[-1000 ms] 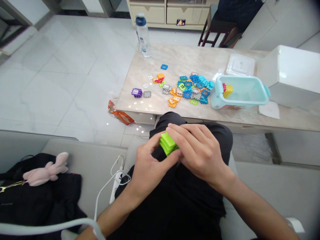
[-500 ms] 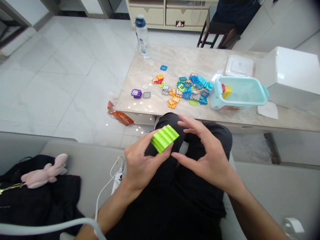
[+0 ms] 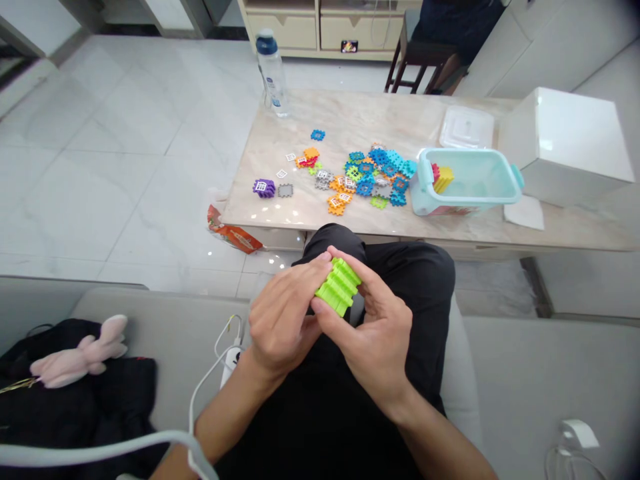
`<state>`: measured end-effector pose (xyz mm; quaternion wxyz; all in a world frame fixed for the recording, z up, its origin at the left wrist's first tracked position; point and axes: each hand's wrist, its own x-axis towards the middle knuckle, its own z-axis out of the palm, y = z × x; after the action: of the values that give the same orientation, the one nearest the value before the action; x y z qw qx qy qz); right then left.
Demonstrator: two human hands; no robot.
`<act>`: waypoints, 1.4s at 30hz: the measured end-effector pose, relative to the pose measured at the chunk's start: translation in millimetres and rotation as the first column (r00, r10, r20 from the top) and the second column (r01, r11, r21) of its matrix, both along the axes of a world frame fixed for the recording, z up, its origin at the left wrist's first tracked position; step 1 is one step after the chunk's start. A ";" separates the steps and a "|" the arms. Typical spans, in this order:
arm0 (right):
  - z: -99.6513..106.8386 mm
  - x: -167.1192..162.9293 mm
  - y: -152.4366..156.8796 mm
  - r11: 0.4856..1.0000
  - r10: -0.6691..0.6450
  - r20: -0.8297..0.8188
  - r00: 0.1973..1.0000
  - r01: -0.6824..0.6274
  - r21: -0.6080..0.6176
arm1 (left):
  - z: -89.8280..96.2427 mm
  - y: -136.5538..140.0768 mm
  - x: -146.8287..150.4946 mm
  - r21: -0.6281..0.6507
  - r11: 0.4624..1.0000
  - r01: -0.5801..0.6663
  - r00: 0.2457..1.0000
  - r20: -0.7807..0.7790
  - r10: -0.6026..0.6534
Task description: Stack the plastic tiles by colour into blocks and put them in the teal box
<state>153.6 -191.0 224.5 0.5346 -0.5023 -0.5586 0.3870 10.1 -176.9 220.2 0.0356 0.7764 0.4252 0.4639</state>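
Note:
Above my lap, a stack of lime-green notched plastic tiles [image 3: 340, 288] sits between both hands. My right hand [image 3: 375, 333] grips it, thumb along the near side and fingers along the far side. Closed against its left end is my left hand [image 3: 285, 317], its fingertips meeting those of the right at the far corner. Part of the stack is hidden by the fingers. On the table beyond lie a heap of blue, orange and green tiles [image 3: 365, 185], a purple tile stack [image 3: 264, 189] and a single grey tile [image 3: 285, 191].
A light-blue bin [image 3: 465, 200] at the right of the marble table [image 3: 280, 217] holds red and yellow tiles. Behind it are a clear lid [image 3: 467, 127] and a white box [image 3: 575, 133]. A water bottle [image 3: 273, 80] stands at the far left corner.
My right hand has come in from the right and closed on the green stack. My left hand has shifted its hold toward the stack's left end, and the stack has turned slightly.

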 end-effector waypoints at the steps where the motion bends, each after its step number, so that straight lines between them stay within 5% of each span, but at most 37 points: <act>1: 0.8 -0.4 -0.4 1.000 -0.001 -0.015 1.000 0.001 -0.001 | -0.7 -0.4 -1.2 0.005 1.000 -0.002 1.000 0.003 0.002; 10: 3.3 -5.9 -4.8 0.998 0.056 0.015 0.998 -0.056 0.001 | -9.4 -5.8 -6.9 -0.003 0.999 -0.036 0.998 0.055 0.036; 13: -0.5 -0.7 -3.6 0.994 0.102 0.036 0.994 -0.103 0.040 | -5.1 -8.2 -7.4 -0.113 0.990 -0.085 0.988 0.119 0.099; 16: -6.1 14.0 2.4 0.975 0.183 0.073 0.980 -0.190 0.112 | 4.5 -6.5 -7.1 -0.467 0.876 -0.117 0.924 0.273 0.268; 18: -9.7 23.9 9.3 0.967 0.207 0.093 0.974 -0.218 0.131 | 9.5 -2.0 -6.8 -0.665 0.747 0.010 0.851 0.398 0.342; 20: -12.7 29.1 17.3 0.972 0.216 0.088 0.972 -0.223 0.077 | 10.6 3.5 -6.9 -0.732 0.661 0.168 0.779 0.509 0.366; 24: -16.4 24.0 31.4 0.953 0.293 -0.046 0.955 -0.296 -0.067 | 4.1 9.6 -8.3 -0.724 0.634 0.272 0.684 0.609 0.402; 33: -28.5 7.7 60.2 0.911 0.320 -0.279 0.905 -0.375 -0.172 | -7.6 26.6 -21.6 -0.732 0.605 0.315 0.578 0.653 0.490; 42: -54.3 -14.6 170.1 0.767 0.406 -0.350 0.844 -0.523 -0.372 | -33.9 122.2 -62.3 -0.745 0.542 0.389 0.611 0.648 0.455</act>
<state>139.0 -20.9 170.1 0.3545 -0.4045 -0.4883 0.6872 -52.2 -54.8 186.4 0.5756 0.3588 0.5459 0.4918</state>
